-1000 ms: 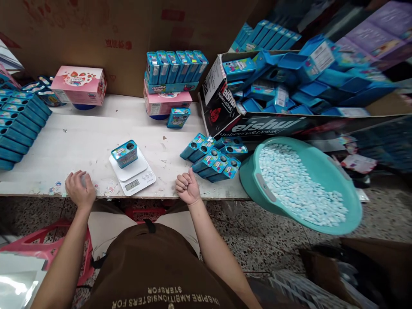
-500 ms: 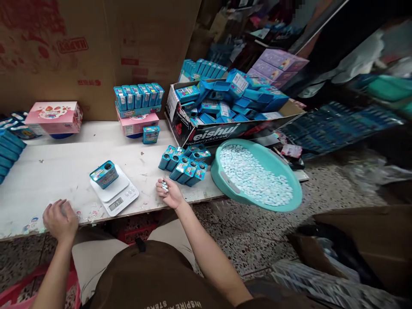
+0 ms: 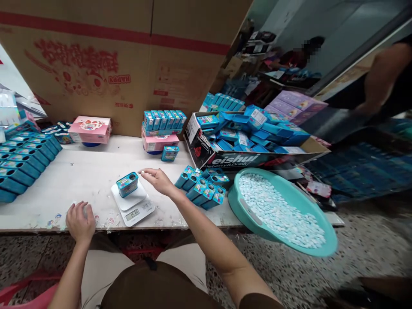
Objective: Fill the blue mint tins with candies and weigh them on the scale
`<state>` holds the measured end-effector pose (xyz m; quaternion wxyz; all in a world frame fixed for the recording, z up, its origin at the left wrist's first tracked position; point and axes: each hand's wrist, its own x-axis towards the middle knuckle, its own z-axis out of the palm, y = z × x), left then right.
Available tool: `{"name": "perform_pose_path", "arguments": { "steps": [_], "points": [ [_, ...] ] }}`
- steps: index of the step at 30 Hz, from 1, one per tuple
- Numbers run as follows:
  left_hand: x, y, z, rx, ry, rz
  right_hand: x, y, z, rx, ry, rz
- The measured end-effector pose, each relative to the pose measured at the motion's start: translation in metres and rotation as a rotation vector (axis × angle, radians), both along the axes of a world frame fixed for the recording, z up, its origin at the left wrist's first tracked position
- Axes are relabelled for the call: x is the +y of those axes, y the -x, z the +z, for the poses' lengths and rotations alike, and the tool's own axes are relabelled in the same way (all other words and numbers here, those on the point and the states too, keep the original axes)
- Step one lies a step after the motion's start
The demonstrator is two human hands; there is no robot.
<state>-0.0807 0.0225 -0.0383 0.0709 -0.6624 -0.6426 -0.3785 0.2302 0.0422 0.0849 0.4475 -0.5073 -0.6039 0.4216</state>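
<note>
A small blue tin (image 3: 127,184) with a round hole in its top sits on a white digital scale (image 3: 133,203) near the table's front edge. My right hand (image 3: 157,178) hovers just right of the tin, its fingers pinched on small white candies. At the table's front edge rests my left hand (image 3: 80,221), fingers curled over something I cannot make out. A cluster of open blue tins (image 3: 202,185) lies right of the scale. A teal basin (image 3: 325,240) of white candies juts off the table's right end.
A cardboard box (image 3: 225,160) full of blue tins stands behind the basin. Rows of blue tins (image 3: 22,159) line the left side. Pink boxes (image 3: 90,129) and stacked tins (image 3: 164,119) stand before a tall carton wall. Another person's arm (image 3: 381,77) shows at far right.
My right hand has risen from the table's front edge and moved left to the tin on the scale, carrying candies. The camera view tilted up. My left hand stayed put.
</note>
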Motion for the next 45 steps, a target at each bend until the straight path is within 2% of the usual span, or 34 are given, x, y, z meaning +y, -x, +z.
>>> {"name": "perform_pose_path", "arguments": {
  "steps": [4,6,8,11,14,17,20,24,28,33,40,45],
  "points": [
    [-0.002,0.000,-0.003,-0.007,-0.018,0.001,0.017,0.013,0.007,-0.331,-0.064,0.144],
    [-0.003,0.000,-0.004,-0.019,-0.021,0.006,0.021,0.016,0.007,-0.468,-0.062,0.165],
    [-0.004,0.000,-0.005,-0.040,-0.020,0.009,0.023,0.018,0.008,-0.510,-0.070,0.157],
    [-0.005,0.000,-0.005,-0.074,-0.013,-0.005,0.020,0.015,0.011,-0.359,-0.083,0.085],
    [-0.005,0.000,-0.005,-0.092,0.001,-0.007,0.006,0.005,0.008,-0.059,0.007,-0.066],
    [-0.004,-0.001,-0.003,-0.087,0.023,-0.004,-0.017,-0.008,-0.013,0.215,0.135,-0.217],
    [-0.003,-0.002,-0.001,-0.064,0.054,-0.010,-0.044,-0.021,-0.048,0.294,0.208,-0.343],
    [-0.003,-0.004,0.003,-0.041,0.096,0.003,-0.072,-0.035,-0.094,0.230,0.220,-0.542],
    [-0.004,-0.008,0.009,-0.026,0.134,0.016,-0.088,-0.049,-0.120,0.017,0.108,-0.679],
    [-0.003,-0.011,0.014,-0.020,0.174,0.011,-0.095,-0.054,-0.131,-0.043,0.049,-0.718],
    [-0.003,-0.013,0.017,0.024,0.159,0.008,-0.097,-0.051,-0.128,-0.061,0.042,-0.709],
    [0.000,-0.008,0.011,0.004,0.178,-0.002,-0.097,-0.052,-0.128,-0.092,0.020,-0.708]
  ]
}}
